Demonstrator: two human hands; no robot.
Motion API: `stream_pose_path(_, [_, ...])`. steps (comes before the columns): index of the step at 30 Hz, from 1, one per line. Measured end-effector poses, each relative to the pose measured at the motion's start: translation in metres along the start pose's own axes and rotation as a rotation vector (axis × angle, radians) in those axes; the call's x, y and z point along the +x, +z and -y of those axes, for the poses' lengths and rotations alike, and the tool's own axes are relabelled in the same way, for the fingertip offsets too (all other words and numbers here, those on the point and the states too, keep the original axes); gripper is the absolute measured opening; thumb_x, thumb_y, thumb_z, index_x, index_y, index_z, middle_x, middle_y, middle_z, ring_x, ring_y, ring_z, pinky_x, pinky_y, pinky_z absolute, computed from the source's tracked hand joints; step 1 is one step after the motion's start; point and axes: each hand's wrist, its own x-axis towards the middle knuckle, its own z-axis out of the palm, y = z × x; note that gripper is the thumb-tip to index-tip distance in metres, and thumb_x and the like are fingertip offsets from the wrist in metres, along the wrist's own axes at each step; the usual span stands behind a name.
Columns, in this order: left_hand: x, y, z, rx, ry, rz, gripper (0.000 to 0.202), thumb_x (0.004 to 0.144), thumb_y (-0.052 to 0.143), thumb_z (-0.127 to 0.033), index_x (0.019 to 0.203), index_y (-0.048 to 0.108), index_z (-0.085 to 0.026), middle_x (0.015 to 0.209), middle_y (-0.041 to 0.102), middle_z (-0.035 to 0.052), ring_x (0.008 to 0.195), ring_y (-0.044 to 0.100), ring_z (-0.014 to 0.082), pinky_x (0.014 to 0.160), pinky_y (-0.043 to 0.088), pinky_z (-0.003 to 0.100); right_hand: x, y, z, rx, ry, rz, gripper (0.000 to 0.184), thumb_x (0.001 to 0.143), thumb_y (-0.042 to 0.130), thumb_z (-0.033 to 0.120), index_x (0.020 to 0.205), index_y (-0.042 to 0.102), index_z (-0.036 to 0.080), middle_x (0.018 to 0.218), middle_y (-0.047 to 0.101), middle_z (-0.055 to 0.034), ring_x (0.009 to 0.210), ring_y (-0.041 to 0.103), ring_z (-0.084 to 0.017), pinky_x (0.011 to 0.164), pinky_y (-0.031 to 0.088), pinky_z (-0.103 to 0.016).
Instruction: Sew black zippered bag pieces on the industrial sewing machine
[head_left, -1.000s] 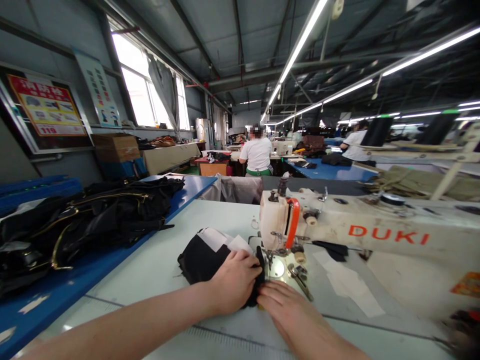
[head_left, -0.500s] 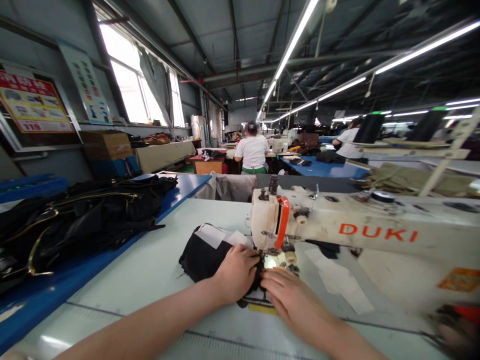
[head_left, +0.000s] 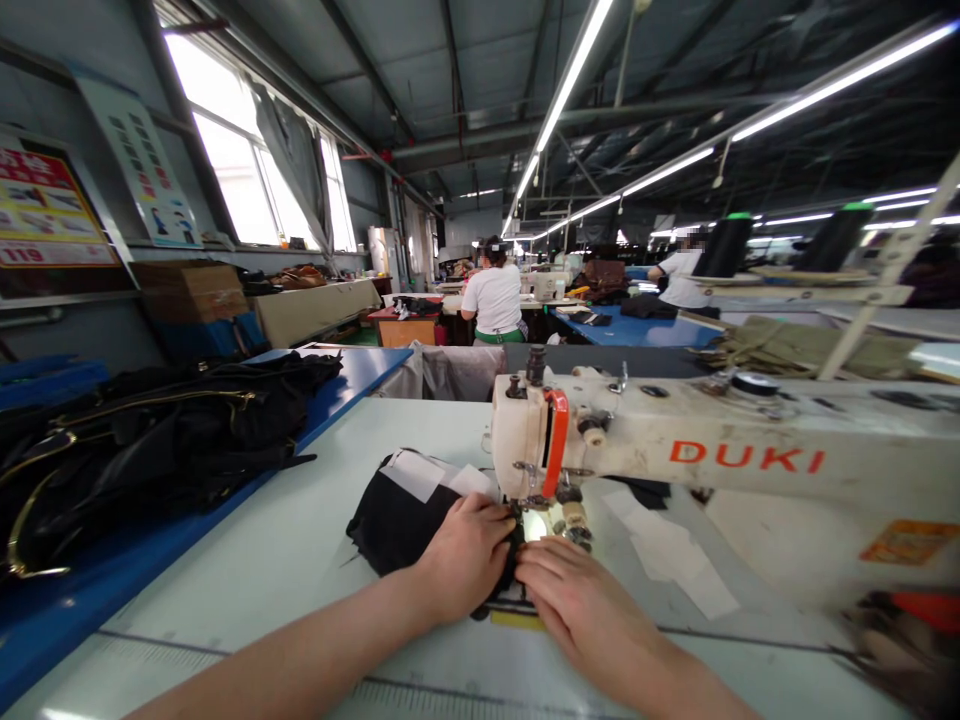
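Note:
A piece of black fabric (head_left: 394, 525) lies under the head of a white sewing machine (head_left: 637, 430) lettered DUKI. Two white paper-like patches (head_left: 414, 474) rest on its far edge. My left hand (head_left: 469, 548) presses on the fabric just left of the needle area, its fingers curled and closed on it. Close by on the right, my right hand (head_left: 574, 590) has its fingers together at the fabric's near right edge, beside the presser foot. The fingertips of both hands are partly hidden, and the needle is hard to make out.
A blue table (head_left: 352, 385) at left carries black pieces with gold zippers (head_left: 187, 430). White strips (head_left: 675, 550) lie under the machine arm. Black thread cones (head_left: 724, 245) stand behind it at right. A person in a white shirt (head_left: 495, 300) sits ahead.
My view has turned slightly to the right, so the surroundings sit further left. Both hands stay at the fabric by the needle area, with little visible movement.

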Motion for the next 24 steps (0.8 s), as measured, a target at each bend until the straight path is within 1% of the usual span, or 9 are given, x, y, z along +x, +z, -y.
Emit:
stream_pose_path(6, [-0.003,0.001,-0.001,-0.024,0.011,-0.001,0.027,0.084,0.052,-0.01,0.104,0.065,-0.021,0.112,0.065,0.0027,0.103,0.051,0.0233,0.094,0.042,0.04,-0.002,0.002,0.001,0.002,-0.01,-0.003,0.021,0.089,0.045,0.007,0.097,0.061,0.019,0.097,0.062,-0.0036,0.096,0.052,-0.019,0.095,0.039,-0.036])
stream_pose_path(11, [-0.002,0.001,0.0,-0.056,0.029,-0.005,0.027,0.083,0.053,-0.008,0.103,0.066,-0.02,0.108,0.066,0.0026,0.105,0.052,0.0229,0.096,0.042,0.038,-0.002,0.001,0.001,0.014,-0.004,-0.008,0.022,0.088,0.047,0.007,0.099,0.061,0.02,0.097,0.063,-0.0036,0.096,0.053,-0.019,0.095,0.039,-0.036])
stream_pose_path(17, [-0.001,0.002,-0.001,-0.091,0.038,-0.04,0.025,0.082,0.052,-0.005,0.097,0.068,-0.017,0.11,0.066,0.0037,0.103,0.056,0.0193,0.097,0.042,0.032,-0.003,0.001,0.0,0.035,-0.008,-0.033,0.024,0.088,0.046,0.006,0.101,0.061,0.02,0.101,0.063,-0.0034,0.098,0.053,-0.019,0.097,0.038,-0.036])
stream_pose_path(19, [-0.004,-0.002,-0.003,-0.057,0.024,-0.028,0.022,0.084,0.052,-0.008,0.095,0.068,-0.018,0.111,0.066,0.0038,0.103,0.056,0.0196,0.096,0.043,0.033,-0.003,0.0,0.0,0.047,-0.014,-0.034,0.026,0.087,0.047,0.006,0.103,0.06,0.021,0.103,0.063,-0.003,0.099,0.053,-0.018,0.097,0.038,-0.036])
stream_pose_path(22, [-0.018,-0.014,-0.007,0.02,0.012,-0.008,0.017,0.088,0.051,-0.018,0.09,0.068,-0.019,0.114,0.063,0.0037,0.105,0.054,0.0217,0.097,0.042,0.038,-0.005,-0.001,0.001,0.061,-0.018,-0.025,0.027,0.087,0.046,0.006,0.105,0.059,0.022,0.104,0.063,-0.0022,0.098,0.053,-0.018,0.095,0.04,-0.035])
stream_pose_path(24, [-0.03,-0.026,-0.009,0.041,0.054,0.021,0.015,0.087,0.055,-0.028,0.091,0.067,-0.019,0.117,0.061,0.0048,0.109,0.052,0.0232,0.099,0.04,0.039,-0.005,-0.002,0.002,0.057,-0.017,-0.028,0.025,0.088,0.046,0.007,0.102,0.059,0.022,0.101,0.063,-0.002,0.096,0.054,-0.018,0.092,0.041,-0.035])
